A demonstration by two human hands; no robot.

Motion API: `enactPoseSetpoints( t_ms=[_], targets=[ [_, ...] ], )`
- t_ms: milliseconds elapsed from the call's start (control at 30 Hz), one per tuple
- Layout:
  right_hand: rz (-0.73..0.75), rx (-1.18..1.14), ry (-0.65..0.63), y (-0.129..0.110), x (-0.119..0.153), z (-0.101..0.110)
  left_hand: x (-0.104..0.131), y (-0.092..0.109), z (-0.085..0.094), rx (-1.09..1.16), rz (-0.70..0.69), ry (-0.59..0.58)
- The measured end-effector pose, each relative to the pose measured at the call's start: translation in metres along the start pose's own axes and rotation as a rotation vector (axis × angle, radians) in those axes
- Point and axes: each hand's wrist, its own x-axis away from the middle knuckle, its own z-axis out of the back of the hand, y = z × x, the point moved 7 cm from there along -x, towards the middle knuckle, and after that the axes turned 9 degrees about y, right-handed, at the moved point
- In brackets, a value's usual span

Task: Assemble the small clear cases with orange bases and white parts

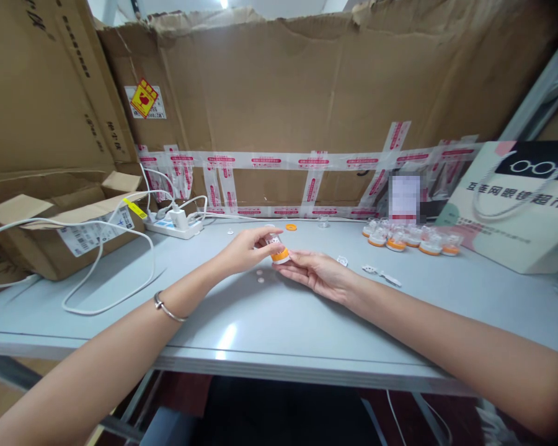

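Observation:
A small clear container with an orange and white base (280,255) is held between both hands above the table's middle. My left hand (253,249) grips its clear upper part with thumb and fingers. My right hand (314,271) pinches the base from the right side. Two small white discs (260,280) lie on the table below my left hand. Behind the hands lies an orange ring (291,227). A white piece (342,261) and a white strip-like part (381,275) rest near my right wrist.
Several clear containers with orange bases (395,245) stand at the right, beside a paper bag (516,210). A power strip (174,229), loose white cable and open cardboard box (65,248) are on the left. A large carton (265,93) backs the grey table (204,334).

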Motion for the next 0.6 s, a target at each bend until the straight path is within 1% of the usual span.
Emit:
enactPoseSetpoints(
  t_ms=[100,167,433,600],
  targets=[
    [0.042,0.031,-0.076,-0.005,0.004,-0.007,-0.001,0.001,0.004,0.107,0.017,0.045],
    [0.071,0.057,-0.099,-0.006,0.006,-0.011,-0.001,0.003,0.006,0.146,0.018,0.067],
    [0.142,0.152,-0.062,-0.007,0.007,-0.01,-0.001,0.012,0.006,0.243,-0.021,0.033],
    [0.16,0.163,-0.087,-0.011,0.006,-0.01,0.001,0.013,0.008,0.284,0.017,0.007]
  ],
)
